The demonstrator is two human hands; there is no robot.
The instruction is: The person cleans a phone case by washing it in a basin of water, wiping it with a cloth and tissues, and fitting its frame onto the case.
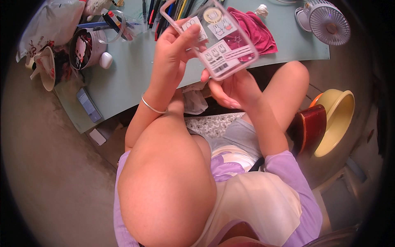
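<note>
My left hand (177, 46) grips a clear plastic case (236, 38) with a pinkish rim and handle, its thumb pressed on the front. Rabbit stickers (220, 29) and a barcode label decorate the case, which is held tilted above the table edge. Below its lower corner is my right hand (234, 89), with the fingers curled and partly behind the case. Whether those fingers touch the case, I cannot tell. Through the transparent panel shows a crumpled dark-pink cloth (262, 34) on the table.
Several pens (163, 15) lie at the back of the glass-topped table (123, 83). A round tin (89, 51), a white earbud case (106, 60) and a phone (89, 105) are at left. A small fan (328, 24) stands right; a yellow basin (338, 123) sits beyond a wooden chair part (311, 128).
</note>
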